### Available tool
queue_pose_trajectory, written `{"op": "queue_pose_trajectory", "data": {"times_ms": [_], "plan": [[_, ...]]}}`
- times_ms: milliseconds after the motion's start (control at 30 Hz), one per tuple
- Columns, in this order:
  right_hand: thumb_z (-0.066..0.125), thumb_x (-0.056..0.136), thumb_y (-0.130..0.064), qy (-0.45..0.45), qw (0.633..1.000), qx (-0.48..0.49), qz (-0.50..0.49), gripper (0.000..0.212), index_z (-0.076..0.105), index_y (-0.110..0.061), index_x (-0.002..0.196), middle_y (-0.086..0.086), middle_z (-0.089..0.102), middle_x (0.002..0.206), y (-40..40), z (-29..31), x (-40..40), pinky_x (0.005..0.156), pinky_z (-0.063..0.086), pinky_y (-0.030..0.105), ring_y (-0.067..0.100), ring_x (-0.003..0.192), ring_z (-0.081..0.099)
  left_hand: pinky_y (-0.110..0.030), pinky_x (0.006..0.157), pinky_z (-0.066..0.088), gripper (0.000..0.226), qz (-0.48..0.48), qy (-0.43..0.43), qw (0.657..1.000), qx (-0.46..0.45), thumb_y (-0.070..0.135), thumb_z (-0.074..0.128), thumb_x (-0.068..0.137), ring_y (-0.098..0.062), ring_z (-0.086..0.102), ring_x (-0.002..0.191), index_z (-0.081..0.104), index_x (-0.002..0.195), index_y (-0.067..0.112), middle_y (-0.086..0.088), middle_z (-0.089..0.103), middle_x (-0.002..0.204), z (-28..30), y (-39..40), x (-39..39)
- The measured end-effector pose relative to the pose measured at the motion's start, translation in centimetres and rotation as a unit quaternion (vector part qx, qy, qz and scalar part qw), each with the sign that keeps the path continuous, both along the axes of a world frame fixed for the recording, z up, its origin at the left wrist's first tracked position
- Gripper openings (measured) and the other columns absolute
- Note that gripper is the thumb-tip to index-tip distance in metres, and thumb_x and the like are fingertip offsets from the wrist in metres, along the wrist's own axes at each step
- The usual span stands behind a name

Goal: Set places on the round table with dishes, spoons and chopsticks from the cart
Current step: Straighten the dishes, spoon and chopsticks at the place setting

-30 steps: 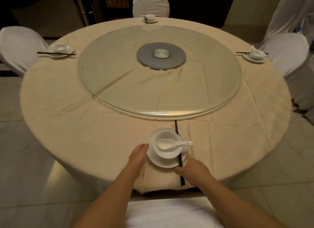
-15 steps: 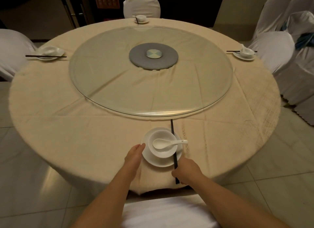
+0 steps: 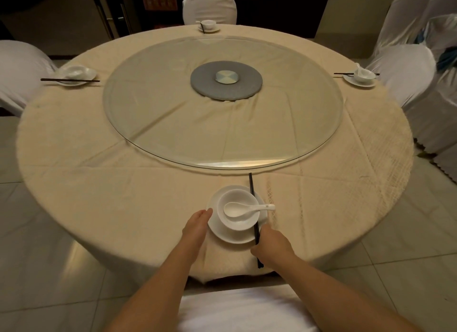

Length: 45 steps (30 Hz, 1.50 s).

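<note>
Near the table's front edge stands a white plate (image 3: 235, 236) with a white bowl (image 3: 238, 221) on it and a white spoon (image 3: 247, 208) lying across the bowl. Dark chopsticks (image 3: 252, 190) lie over the plate's right side, pointing toward the table's middle. My right hand (image 3: 270, 245) is closed on their near end. My left hand (image 3: 197, 224) rests flat against the plate's left rim, fingers together. The round table (image 3: 123, 183) has a cream cloth.
Three more settings sit at the left (image 3: 74, 76), far (image 3: 209, 25) and right (image 3: 359, 76) edges. A glass turntable (image 3: 173, 114) fills the table's middle. White-covered chairs stand at the left (image 3: 19, 72), far (image 3: 210, 5), right (image 3: 408, 74) and just below me (image 3: 244, 309).
The view has shifted slightly; both hands stay at the near setting. My right hand has moved a little up along the chopsticks toward the plate.
</note>
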State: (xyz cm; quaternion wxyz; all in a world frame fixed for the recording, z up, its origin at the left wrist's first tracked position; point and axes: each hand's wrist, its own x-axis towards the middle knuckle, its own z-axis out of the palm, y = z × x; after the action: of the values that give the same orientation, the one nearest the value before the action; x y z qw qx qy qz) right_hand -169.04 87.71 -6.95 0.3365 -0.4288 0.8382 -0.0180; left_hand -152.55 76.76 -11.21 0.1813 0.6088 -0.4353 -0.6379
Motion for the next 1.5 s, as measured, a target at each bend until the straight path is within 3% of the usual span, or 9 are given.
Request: {"op": "queue_pose_trajectory", "data": {"times_ms": [233, 433, 633, 700, 800, 933, 1100, 1267, 1500], "plan": [[0.057, 0.082, -0.027, -0.02, 0.999, -0.023, -0.021, 0.015, 0.048, -0.017, 0.087, -0.003, 0.055, 0.074, 0.1, -0.2, -0.1, 0.05, 0.036, 0.025, 0.015, 0.065, 0.054, -0.046, 0.107, 0.04, 0.055, -0.005, -0.002, 1.0, -0.002, 0.053, 0.049, 0.092, -0.024, 0.049, 0.125, 0.05, 0.137, 0.022, -0.001, 0.052, 0.138, 0.2, 0.0, 0.0], [0.053, 0.089, -0.038, -0.004, 0.982, -0.078, -0.172, 0.022, 0.053, -0.016, 0.085, 0.0, 0.06, 0.079, -0.2, 0.6, -1.7, 0.05, 0.036, 0.027, 0.015, 0.066, 0.055, -0.046, 0.106, 0.04, 0.054, -0.002, -0.005, 1.0, -0.001, 0.053, 0.048, 0.092, -0.024, 0.05, 0.124, 0.051, 0.137, 0.022, -0.002, 0.052, 0.138, 0.3, 0.0, -0.1], [0.049, 0.092, -0.038, -0.072, 0.958, -0.06, -0.271, 0.031, 0.056, -0.012, 0.077, 0.008, 0.065, 0.082, 0.3, -0.1, -2.9, 0.061, 0.048, 0.031, 0.025, 0.077, 0.068, -0.046, 0.108, 0.039, 0.054, 0.002, 0.007, 1.0, 0.01, 0.053, 0.047, 0.094, -0.024, 0.05, 0.124, 0.05, 0.137, 0.021, -0.002, 0.054, 0.137, 0.8, -0.1, 0.3], [0.05, 0.093, -0.034, -0.11, 0.939, -0.1, -0.311, 0.029, 0.057, -0.01, 0.077, 0.008, 0.064, 0.078, -0.1, 0.1, -3.1, 0.065, 0.052, 0.034, 0.027, 0.078, 0.068, -0.046, 0.107, 0.04, 0.052, 0.001, 0.001, 1.0, 0.004, 0.05, 0.046, 0.095, -0.025, 0.05, 0.124, 0.051, 0.137, 0.019, -0.003, 0.054, 0.137, 1.0, -0.1, 0.1], [0.05, 0.093, -0.03, -0.2, 0.88, -0.186, -0.389, 0.027, 0.061, -0.01, 0.077, 0.011, 0.066, 0.077, -1.3, 0.4, -3.6, 0.079, 0.058, 0.047, 0.031, 0.08, 0.069, -0.045, 0.106, 0.041, 0.047, 0.014, -0.005, 1.0, -0.01, 0.042, 0.046, 0.098, -0.026, 0.051, 0.124, 0.052, 0.136, 0.016, -0.005, 0.054, 0.137, 1.1, 0.2, -0.4], [0.052, 0.097, -0.027, -0.259, 0.837, -0.208, -0.435, 0.023, 0.063, -0.01, 0.085, 0.009, 0.067, 0.072, -2.8, 0.3, -4.3, 0.082, 0.058, 0.048, 0.028, 0.077, 0.07, -0.046, 0.107, 0.04, 0.047, 0.029, -0.002, 1.0, -0.007, 0.038, 0.049, 0.098, -0.027, 0.05, 0.125, 0.051, 0.138, 0.013, -0.007, 0.054, 0.138, 1.3, 0.6, -0.7], [0.052, 0.095, -0.014, -0.261, 0.848, -0.194, -0.419, 0.021, 0.068, -0.003, 0.098, 0.011, 0.068, 0.073, -3.3, 0.0, -4.9, 0.082, 0.059, 0.046, 0.02, 0.063, 0.066, -0.043, 0.106, 0.04, 0.051, 0.029, -0.008, 0.999, -0.009, 0.042, 0.049, 0.097, -0.026, 0.05, 0.126, 0.049, 0.14, 0.014, -0.006, 0.052, 0.14, 1.3, 0.6, -0.8], [0.051, 0.093, -0.009, -0.253, 0.868, -0.187, -0.383, 0.024, 0.067, -0.003, 0.11, 0.01, 0.07, 0.077, -3.3, -0.2, -5.5, 0.081, 0.059, 0.045, 0.02, 0.066, 0.068, -0.043, 0.105, 0.04, 0.052, 0.03, -0.019, 0.999, -0.007, 0.045, 0.05, 0.096, -0.026, 0.049, 0.126, 0.05, 0.14, 0.017, -0.005, 0.052, 0.141, 1.1, 0.6, -0.7], [0.047, 0.09, -0.022, -0.258, 0.854, -0.178, -0.415, 0.023, 0.063, -0.009, 0.081, 0.009, 0.068, 0.065, -3.2, 0.0, -5.8, 0.082, 0.058, 0.048, 0.03, 0.075, 0.072, -0.043, 0.104, 0.042, 0.051, 0.028, -0.03, 0.999, -0.008, 0.046, 0.051, 0.095, -0.025, 0.051, 0.123, 0.052, 0.138, 0.018, -0.004, 0.054, 0.138, 1.1, 0.5, -0.5]]}}
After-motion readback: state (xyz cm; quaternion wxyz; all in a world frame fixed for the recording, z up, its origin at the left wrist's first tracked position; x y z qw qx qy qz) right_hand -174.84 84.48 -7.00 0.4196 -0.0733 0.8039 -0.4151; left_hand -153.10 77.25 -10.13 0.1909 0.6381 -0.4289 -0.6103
